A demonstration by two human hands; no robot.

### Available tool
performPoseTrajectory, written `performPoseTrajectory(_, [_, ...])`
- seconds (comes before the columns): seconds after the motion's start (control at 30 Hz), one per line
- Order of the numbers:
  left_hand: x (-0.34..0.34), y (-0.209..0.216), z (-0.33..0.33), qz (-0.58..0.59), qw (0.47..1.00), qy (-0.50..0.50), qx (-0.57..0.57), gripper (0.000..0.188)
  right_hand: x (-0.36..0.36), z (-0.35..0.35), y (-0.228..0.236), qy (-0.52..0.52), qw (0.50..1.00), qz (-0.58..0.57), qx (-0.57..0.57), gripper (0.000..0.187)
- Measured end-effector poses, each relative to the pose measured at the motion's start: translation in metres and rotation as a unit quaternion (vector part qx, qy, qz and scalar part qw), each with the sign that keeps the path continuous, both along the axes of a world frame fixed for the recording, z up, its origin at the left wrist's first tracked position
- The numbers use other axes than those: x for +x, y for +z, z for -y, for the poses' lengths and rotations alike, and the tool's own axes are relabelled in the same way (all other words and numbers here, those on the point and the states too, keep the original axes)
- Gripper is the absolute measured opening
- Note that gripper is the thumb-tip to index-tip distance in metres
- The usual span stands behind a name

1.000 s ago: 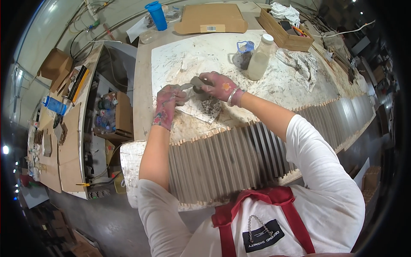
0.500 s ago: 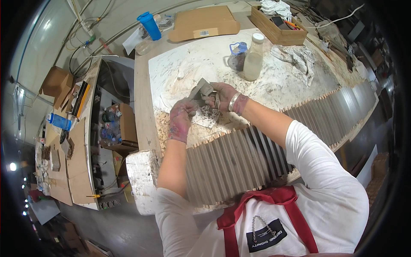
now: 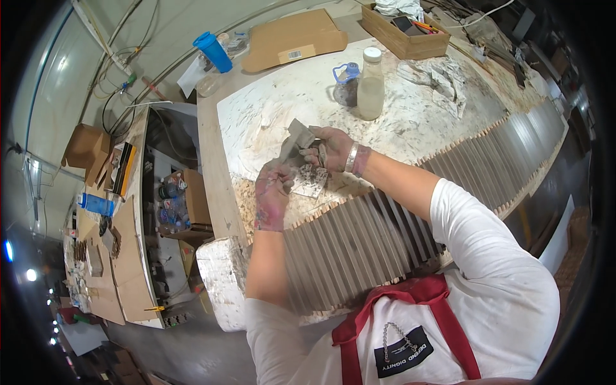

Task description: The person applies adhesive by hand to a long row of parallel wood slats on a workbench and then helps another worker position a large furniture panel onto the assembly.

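Hands raised together above the surface (image 3: 269,115): left hand (image 3: 273,196) and right hand (image 3: 330,149), each with closed grip, hold one grey sheet (image 3: 296,142) between them, forearms bent inward.

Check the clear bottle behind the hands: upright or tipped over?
Upright. The clear bottle stands on its base on the stained board, white cap on top, beside a blue-lidded jar.

- Open, paint-smeared board (image 3: 269,112) is seen left of and beyond the raised hands, unobstructed up to the cardboard sheet (image 3: 292,40).
- Passage to the right rear is blocked by a milky plastic bottle (image 3: 371,83) and a blue-handled jar (image 3: 346,83) standing close together.
- The near edge is lined by upright grey slats (image 3: 366,247).
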State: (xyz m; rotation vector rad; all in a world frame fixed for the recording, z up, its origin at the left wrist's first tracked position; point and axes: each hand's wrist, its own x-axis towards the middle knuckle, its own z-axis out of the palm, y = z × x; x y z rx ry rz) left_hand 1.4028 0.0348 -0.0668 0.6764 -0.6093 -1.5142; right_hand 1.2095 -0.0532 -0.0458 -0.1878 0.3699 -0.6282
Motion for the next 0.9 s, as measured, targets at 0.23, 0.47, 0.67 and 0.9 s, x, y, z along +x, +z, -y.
performPoseTrajectory(0.23, [-0.012,0.018,-0.005,0.026,0.999,0.04,0.011,0.013,0.0,-0.008,0.009,-0.049,0.996,-0.07,-0.03,0.027])
performPoseTrajectory(0.47, [-0.02,0.021,-0.009,0.031,0.998,0.062,0.005,0.016,0.0,-0.011,0.015,-0.023,0.992,-0.113,-0.045,0.023])
performPoseTrajectory(0.67, [-0.013,0.011,-0.005,0.087,0.993,0.073,0.009,0.018,0.005,-0.019,0.018,-0.026,0.992,-0.113,-0.046,0.024])
performPoseTrajectory(0.9, [-0.034,0.007,-0.008,0.071,0.995,0.068,0.023,0.014,0.002,-0.013,0.012,-0.049,0.995,-0.041,-0.076,0.021])
